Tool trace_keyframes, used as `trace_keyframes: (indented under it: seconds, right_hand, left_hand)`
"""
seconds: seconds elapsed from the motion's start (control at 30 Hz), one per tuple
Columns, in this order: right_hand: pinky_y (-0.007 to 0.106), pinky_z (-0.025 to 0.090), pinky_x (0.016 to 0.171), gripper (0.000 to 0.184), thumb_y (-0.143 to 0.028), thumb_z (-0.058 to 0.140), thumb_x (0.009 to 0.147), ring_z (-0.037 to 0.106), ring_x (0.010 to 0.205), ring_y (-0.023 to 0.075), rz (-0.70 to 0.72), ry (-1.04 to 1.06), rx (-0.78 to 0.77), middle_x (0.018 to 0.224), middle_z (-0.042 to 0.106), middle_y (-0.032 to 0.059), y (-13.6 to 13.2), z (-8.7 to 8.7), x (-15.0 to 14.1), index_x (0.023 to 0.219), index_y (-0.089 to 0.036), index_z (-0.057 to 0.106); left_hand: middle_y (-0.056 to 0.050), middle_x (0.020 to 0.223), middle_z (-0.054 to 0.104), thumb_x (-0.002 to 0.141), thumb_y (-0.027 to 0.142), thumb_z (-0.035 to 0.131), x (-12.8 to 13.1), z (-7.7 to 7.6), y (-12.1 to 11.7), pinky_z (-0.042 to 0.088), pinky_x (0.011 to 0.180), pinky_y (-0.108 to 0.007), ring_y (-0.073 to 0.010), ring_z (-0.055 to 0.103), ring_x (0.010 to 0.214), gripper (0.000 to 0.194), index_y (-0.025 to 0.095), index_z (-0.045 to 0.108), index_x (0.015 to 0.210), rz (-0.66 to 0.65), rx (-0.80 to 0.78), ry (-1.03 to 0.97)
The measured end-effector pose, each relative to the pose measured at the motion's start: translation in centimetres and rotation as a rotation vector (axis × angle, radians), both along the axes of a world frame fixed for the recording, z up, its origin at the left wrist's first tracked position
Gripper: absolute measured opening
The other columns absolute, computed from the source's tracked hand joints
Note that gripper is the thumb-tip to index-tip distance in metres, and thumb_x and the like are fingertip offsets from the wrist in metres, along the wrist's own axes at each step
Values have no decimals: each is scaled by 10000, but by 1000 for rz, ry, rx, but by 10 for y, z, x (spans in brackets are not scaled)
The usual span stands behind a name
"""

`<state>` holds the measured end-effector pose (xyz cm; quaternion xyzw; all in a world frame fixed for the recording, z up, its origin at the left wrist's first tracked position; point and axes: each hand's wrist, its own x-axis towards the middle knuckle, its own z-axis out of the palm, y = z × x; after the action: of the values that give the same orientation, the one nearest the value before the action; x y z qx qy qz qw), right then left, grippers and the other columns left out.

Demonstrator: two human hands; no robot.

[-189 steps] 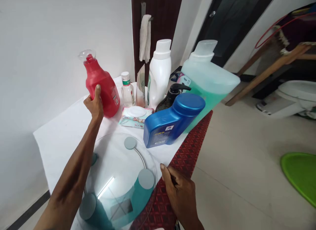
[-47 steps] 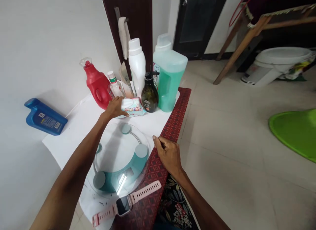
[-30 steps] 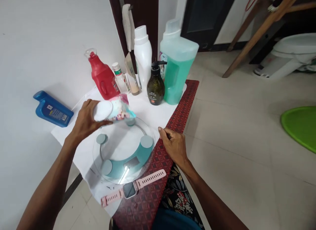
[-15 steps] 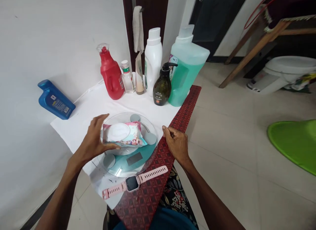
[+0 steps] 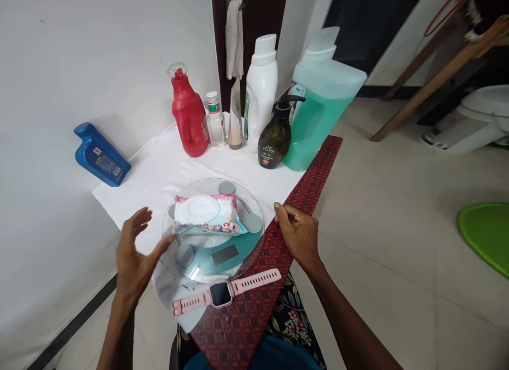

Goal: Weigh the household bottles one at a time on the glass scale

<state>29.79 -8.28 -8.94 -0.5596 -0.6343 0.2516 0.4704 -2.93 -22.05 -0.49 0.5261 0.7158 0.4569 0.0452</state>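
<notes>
A pack of wet wipes point(image 5: 222, 225), pink and light blue with a white lid, lies on a round glass bathroom scale point(image 5: 199, 274). My left hand point(image 5: 137, 253) is open beside the scale's left edge, fingers apart and holding nothing; its thumb reaches toward the rim. Curled into a loose fist, my right hand point(image 5: 298, 233) rests by the table's right edge, with nothing visible in it. In front of the scale lies a pink-strapped smartwatch point(image 5: 221, 294), its screen dark.
Along the back stand a red bottle point(image 5: 189, 118), a small clear bottle point(image 5: 216, 123), a tube point(image 5: 235, 121), a white bottle point(image 5: 260, 97), a dark pump bottle point(image 5: 274, 139) and a large jug of green liquid point(image 5: 318, 105). A blue bottle point(image 5: 103, 157) leans at left.
My left hand has let go of the wipes pack and drawn back left, off the scale. The pack stays on the scale. My right hand keeps its place at the table edge; the view has shifted slightly.
</notes>
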Motion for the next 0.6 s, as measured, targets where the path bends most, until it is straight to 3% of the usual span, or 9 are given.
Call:
trace_keyframes:
  seconds: [0.13, 0.2, 0.3, 0.43, 0.6]
  right_hand:
    - [312, 343, 577, 648, -707, 514, 1037, 451, 491, 136, -5, 1, -3, 510, 519, -20, -2, 0, 1, 602, -229, 565]
    - [314, 346, 580, 641, -701, 521, 1034, 453, 489, 139, -13, -5, -5, 503, 510, -22, -2, -2, 2, 604, -228, 577]
    - [318, 353, 581, 635, -698, 523, 1030, 455, 480, 144, -16, -18, 5, 497, 506, -23, -1, -4, 4, 608, -229, 594]
    - [320, 356, 568, 615, -681, 535, 1030, 457, 476, 152, -6, -29, 8, 495, 514, -20, 0, -5, 5, 611, -235, 595]
    - [319, 367, 563, 585, -654, 555, 1027, 484, 480, 158, -4, -44, -6, 505, 544, -13, 0, -3, 6, 615, -240, 594]
  left_hand:
    - [-172, 1659, 538, 709, 591, 997, 14, 4, 50, 443, 1252, -678, -427, 500, 1549, 1086, 325, 476, 1624, -368, -134, 283]
    - [-178, 1624, 567, 695, 565, 1014, 19, 3, 72, 442, 1240, -687, -441, 496, 1542, 1059, 304, 514, 1591, -471, -222, 334]
    - [-164, 1402, 700, 720, 537, 1009, 20, -2, 87, 553, 1117, -613, -401, 649, 1333, 877, 255, 615, 1451, -522, -249, 335]
    - [-125, 1264, 736, 744, 528, 994, 8, -5, 75, 605, 1010, -519, -343, 708, 1176, 767, 244, 631, 1358, -440, -101, 301]
    - [-117, 1359, 701, 765, 556, 947, -52, 11, 63, 580, 1063, -514, -359, 678, 1258, 785, 255, 595, 1399, 41, -4, 308]
